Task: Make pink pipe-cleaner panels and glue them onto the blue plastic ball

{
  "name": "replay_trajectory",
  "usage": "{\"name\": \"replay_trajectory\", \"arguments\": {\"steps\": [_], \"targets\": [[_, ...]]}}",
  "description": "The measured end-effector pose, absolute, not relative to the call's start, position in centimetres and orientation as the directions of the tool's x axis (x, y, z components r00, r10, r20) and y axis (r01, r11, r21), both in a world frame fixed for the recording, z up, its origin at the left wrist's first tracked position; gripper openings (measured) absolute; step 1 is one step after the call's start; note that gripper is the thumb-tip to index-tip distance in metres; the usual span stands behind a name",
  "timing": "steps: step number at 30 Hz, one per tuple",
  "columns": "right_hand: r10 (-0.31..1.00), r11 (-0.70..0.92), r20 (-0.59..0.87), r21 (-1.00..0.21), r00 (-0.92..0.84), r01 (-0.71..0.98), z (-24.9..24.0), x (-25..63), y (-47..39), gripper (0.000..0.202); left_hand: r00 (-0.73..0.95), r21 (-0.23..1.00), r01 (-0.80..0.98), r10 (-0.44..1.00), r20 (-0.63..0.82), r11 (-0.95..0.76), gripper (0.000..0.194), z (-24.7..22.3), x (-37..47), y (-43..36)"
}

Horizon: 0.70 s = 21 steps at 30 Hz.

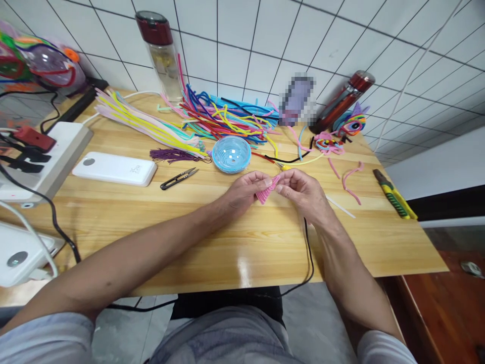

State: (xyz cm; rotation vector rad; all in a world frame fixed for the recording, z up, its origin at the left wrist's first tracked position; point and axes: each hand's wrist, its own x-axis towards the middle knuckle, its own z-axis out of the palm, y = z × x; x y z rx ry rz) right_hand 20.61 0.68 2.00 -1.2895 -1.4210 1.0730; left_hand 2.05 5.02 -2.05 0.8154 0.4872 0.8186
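Between my hands is a small pink triangular piece, ribbed as if made of pipe cleaners laid side by side. My left hand pinches it, the thumb lying on its upper face. Fingers of my right hand are closed at its upper right tip. Just beyond my hands stands a blue bowl of coiled strands. The yellow tip of a tool shows behind my right fingers, its remainder hidden. Pink pipe cleaner pieces and a white strip lie to the right of my right hand.
Bundled pipe cleaners lie at the back by a glass bottle and a red flask. Thread snips, a purple tassel and a white power bank lie left; green-yellow pliers right. A black cable crosses the front edge.
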Motion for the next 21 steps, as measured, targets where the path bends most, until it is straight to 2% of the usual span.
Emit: {"name": "replay_trajectory", "arguments": {"steps": [8, 12, 14, 17, 19, 21], "targets": [[0.994, 0.081, 0.065, -0.981, -0.09, 0.178, 2.3, 20.6, 0.4, 0.043, 0.633, 0.771, -0.421, 0.763, -0.127, 0.478, 0.048, -1.8, 2.1, 4.9], [0.997, 0.053, 0.044, -0.988, -0.061, 0.143, 2.7, 20.3, 0.3, 0.039, 0.546, 0.806, -0.437, 0.83, -0.115, 0.399, 0.045, -2.2, 2.5, 5.0], [0.999, 0.035, 0.034, -0.991, -0.017, 0.128, 2.9, 20.2, 0.4, 0.035, 0.466, 0.868, -0.41, 0.883, -0.064, 0.279, 0.044, -2.1, 2.6, 4.8], [0.999, 0.013, 0.017, -0.994, 0.037, 0.111, 2.8, 19.9, 0.5, 0.032, 0.336, 0.966, -0.253, 0.931, 0.142, -0.056, 0.045, -1.8, 2.5, 4.2], [0.999, -0.001, 0.003, -0.996, 0.05, 0.09, 2.5, 19.7, 0.5, 0.033, 0.279, 0.954, -0.113, 0.913, 0.299, -0.278, 0.043, -1.6, 2.3, 3.7], [0.999, -0.007, -0.003, -0.997, 0.054, 0.074, 2.3, 19.3, 0.4, 0.035, 0.267, 0.916, -0.009, 0.882, 0.389, -0.401, 0.036, -1.6, 2.2, 3.4]]}}
